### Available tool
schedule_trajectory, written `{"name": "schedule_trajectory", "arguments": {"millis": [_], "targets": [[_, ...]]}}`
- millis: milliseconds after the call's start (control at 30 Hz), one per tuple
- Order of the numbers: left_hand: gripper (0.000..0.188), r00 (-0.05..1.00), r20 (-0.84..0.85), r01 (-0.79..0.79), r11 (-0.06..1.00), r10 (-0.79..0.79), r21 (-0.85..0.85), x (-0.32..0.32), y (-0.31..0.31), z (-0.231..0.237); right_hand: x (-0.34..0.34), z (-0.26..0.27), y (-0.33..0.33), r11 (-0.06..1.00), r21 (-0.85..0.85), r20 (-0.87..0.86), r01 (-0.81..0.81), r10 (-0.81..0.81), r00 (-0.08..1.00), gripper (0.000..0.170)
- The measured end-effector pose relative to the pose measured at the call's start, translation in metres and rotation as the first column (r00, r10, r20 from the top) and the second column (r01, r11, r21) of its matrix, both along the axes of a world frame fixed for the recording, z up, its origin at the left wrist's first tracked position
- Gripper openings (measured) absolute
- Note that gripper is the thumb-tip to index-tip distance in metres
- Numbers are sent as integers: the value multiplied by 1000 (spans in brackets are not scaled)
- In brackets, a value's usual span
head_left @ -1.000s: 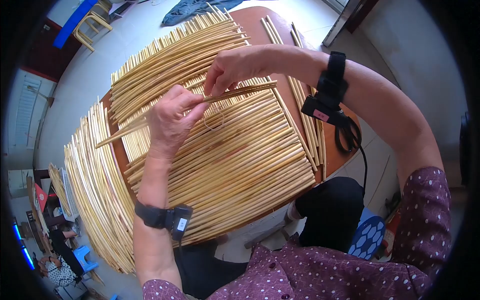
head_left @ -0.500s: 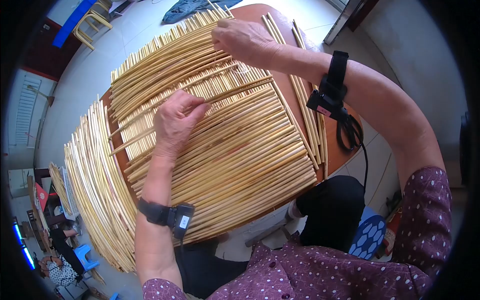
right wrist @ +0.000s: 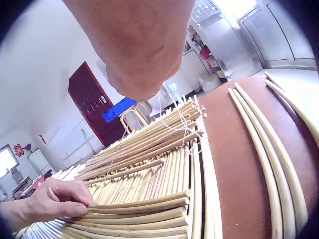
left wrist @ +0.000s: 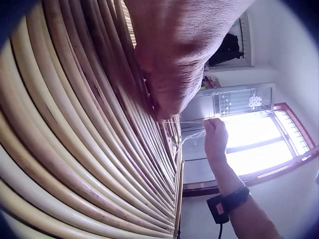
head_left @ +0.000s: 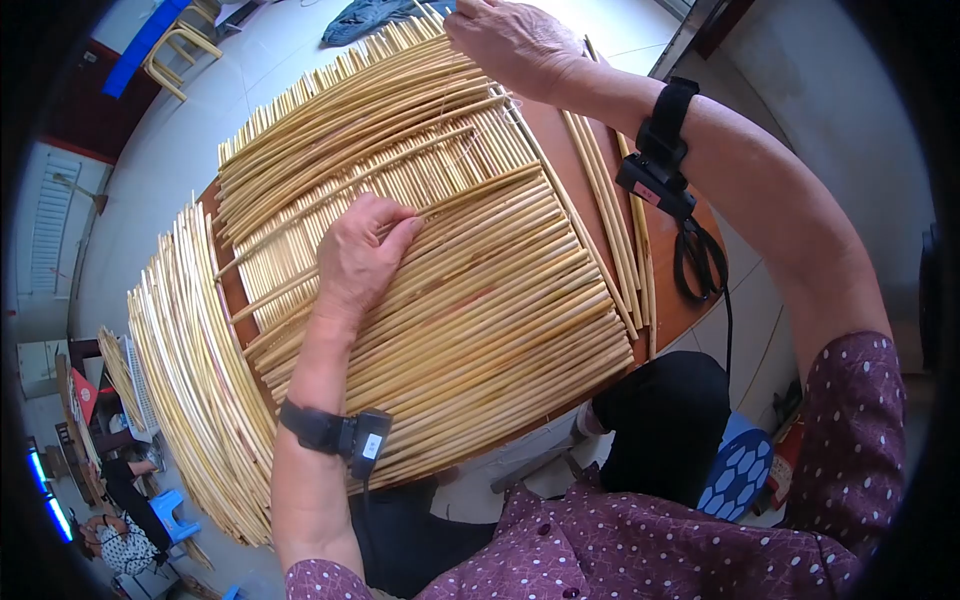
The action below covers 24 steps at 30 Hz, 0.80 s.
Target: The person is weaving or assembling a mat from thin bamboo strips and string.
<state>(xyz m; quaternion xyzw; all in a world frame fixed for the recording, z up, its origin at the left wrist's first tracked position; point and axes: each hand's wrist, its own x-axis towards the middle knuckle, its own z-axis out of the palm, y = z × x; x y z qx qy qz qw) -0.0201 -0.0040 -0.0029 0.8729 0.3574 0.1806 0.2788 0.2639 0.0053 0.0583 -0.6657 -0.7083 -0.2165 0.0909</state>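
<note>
A mat of straw-coloured stalks (head_left: 470, 310) lies on the table, its stalks side by side. At the mat's far edge my left hand (head_left: 362, 255) pinches the outermost stalk (head_left: 490, 187) between thumb and fingers. My right hand (head_left: 515, 45) is raised over the far side of the table. In the left wrist view this right hand (left wrist: 216, 139) pinches a white thread (left wrist: 192, 122), drawn tight from beside my left hand. More slack thread (right wrist: 184, 119) hangs in loops below the right hand in the right wrist view.
A bundle of stalks (head_left: 340, 130) lies across a paler layer beyond the mat. Another pile (head_left: 195, 370) stands at the left. Several loose stalks (head_left: 610, 220) lie on the brown tabletop (head_left: 690, 290) at the right. Behind is a chair frame (head_left: 185, 60).
My right hand has left the spot beside my left hand and moved up and away to the far side, drawing the thread out. My left hand stays at the mat's edge.
</note>
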Motion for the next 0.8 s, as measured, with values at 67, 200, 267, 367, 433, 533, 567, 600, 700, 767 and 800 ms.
{"name": "schedule_trajectory", "arguments": {"millis": [67, 200, 267, 367, 433, 533, 567, 600, 700, 767, 800], "targets": [[18, 1000, 6, -14, 999, 14, 29, 0, -1, -4, -2, 2, 0, 1000, -21, -97, -21, 18, 995, 19], [16, 995, -93, -10, 996, 18, 88, 0, -3, 1, 25, -34, 14, 934, 124, -760, -336, 307, 573, 23], [13, 994, -89, 88, 946, -63, 312, 0, -3, 2, 3, -32, 19, 981, 170, 16, -93, 92, 996, 14], [12, 987, -149, 97, 951, -54, 293, 2, -7, 9, -2, -26, 13, 993, 112, -121, -33, 47, 992, 14], [11, 990, -137, 84, 948, -44, 305, 4, -10, 10, -5, -23, 12, 999, 45, -253, -2, 13, 967, 16], [9, 996, -87, 64, 942, -38, 330, 9, -18, 16, -7, -8, 9, 990, -140, -591, -18, -69, 803, 20], [10, 998, -48, 55, 939, -41, 341, 10, -20, 17, -8, -4, 7, 967, -242, -761, -84, -135, 634, 22], [10, 998, -48, 58, 939, -44, 340, 10, -21, 16, -12, -2, 4, 967, -242, -761, -82, -137, 634, 22], [10, 995, -13, 97, 953, -97, 285, 8, -22, 11, -27, -2, 0, 942, -135, -943, -308, -217, -251, 35], [17, 990, -38, 141, 943, -136, 302, 7, -21, 7, -34, 1, 5, 937, -96, -879, -335, -238, -413, 32], [17, 990, -40, 143, 943, -137, 301, 7, -21, 6, -38, 0, 8, 933, -56, -787, -356, -260, -560, 29]]}}
